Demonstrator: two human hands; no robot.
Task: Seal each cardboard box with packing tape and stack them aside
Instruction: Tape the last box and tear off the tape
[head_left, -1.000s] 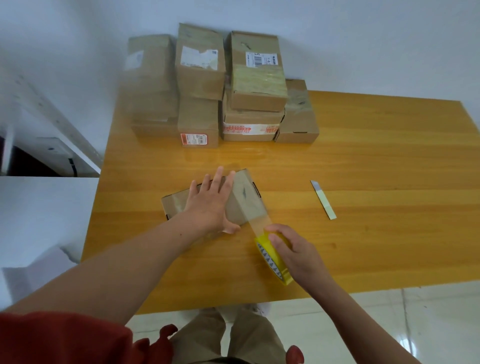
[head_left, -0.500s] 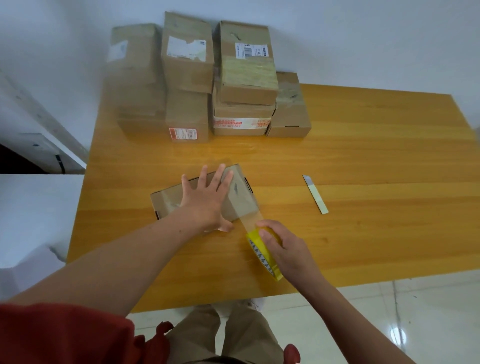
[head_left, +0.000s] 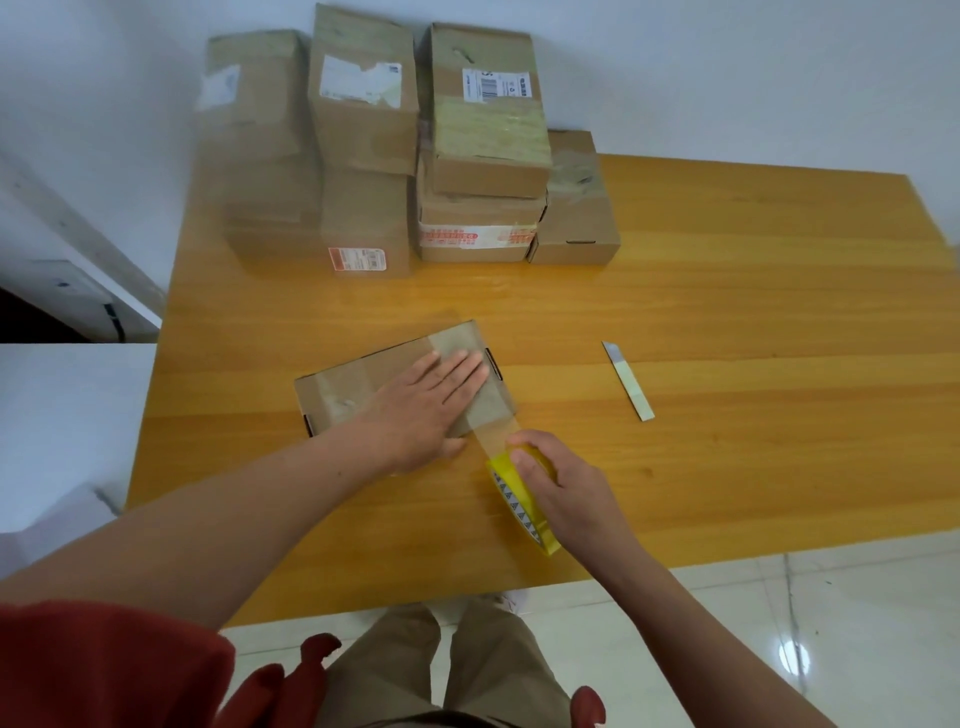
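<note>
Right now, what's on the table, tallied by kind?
boxes: 8 (one box under the left hand, about 7 in the back pile, whose left side is blurred)
tape roll: 1
cutter: 1
total: 10

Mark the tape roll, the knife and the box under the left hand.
tape roll (head_left: 522, 506): head view, patterned side of the roll.
knife (head_left: 635, 392): head view, pale handle.
box (head_left: 348, 387): head view, top face.

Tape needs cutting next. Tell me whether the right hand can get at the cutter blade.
Probably yes: only bare table lies between the right hand and the cutter blade, though that hand grips the tape roll.
</note>
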